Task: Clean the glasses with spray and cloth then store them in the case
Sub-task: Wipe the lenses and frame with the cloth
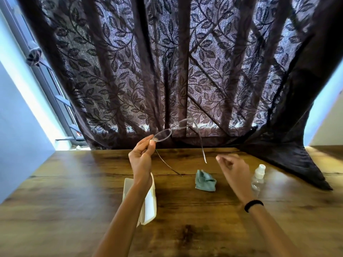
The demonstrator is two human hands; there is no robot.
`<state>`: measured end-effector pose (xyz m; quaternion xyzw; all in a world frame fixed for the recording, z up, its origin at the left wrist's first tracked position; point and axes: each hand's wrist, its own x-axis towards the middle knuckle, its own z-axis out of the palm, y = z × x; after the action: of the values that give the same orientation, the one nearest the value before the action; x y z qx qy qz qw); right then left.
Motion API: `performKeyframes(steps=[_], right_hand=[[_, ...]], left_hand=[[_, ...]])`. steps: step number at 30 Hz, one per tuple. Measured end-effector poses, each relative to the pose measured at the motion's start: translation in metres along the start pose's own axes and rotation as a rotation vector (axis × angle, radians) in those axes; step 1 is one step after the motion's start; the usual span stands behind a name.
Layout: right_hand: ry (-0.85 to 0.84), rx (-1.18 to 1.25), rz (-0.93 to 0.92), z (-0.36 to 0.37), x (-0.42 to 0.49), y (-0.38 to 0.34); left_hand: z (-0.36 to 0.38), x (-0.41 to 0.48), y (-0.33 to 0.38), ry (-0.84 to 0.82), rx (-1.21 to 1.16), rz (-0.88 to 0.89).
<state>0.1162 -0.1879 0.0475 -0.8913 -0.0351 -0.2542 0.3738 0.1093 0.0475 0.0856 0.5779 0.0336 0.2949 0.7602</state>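
Observation:
My left hand (pixel 142 157) pinches the left rim of clear-framed glasses (pixel 173 129), raised above the wooden table (pixel 74 191) with both temples unfolded and hanging down. My right hand (pixel 234 170) hovers blurred to the right, its fingers loosely curled with nothing in them, just right of the hanging temple tip. A crumpled teal cloth (pixel 205 180) lies on the table between my hands. A small clear spray bottle (pixel 258 177) with a white cap stands behind my right wrist. An open white case (pixel 149 206) lies under my left forearm.
A dark leaf-patterned curtain (pixel 176 71) hangs along the table's far edge and drapes onto the table at the right. A window with bars (pixel 61 101) is at the left. A black band circles my right wrist.

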Motion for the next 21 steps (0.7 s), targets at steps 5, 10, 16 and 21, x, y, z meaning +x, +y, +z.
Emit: performKeyframes(steps=[5,10,16,21], right_hand=[[-0.053,0.423,0.136,-0.018,0.021,-0.023],[-0.209,0.869,0.521,-0.026,0.032,-0.038],[-0.208,0.920,0.558,-0.029,0.029,-0.037],[-0.102,0.897,0.490,-0.028,0.026,-0.035]], left_hand=[[-0.002,-0.001,0.001,-0.154,0.087,0.075],[-0.006,-0.001,-0.001,-0.343,0.271,0.250],[-0.016,0.004,0.004,-0.564,0.391,0.384],[-0.027,0.007,0.000,-0.720,0.526,0.346]])
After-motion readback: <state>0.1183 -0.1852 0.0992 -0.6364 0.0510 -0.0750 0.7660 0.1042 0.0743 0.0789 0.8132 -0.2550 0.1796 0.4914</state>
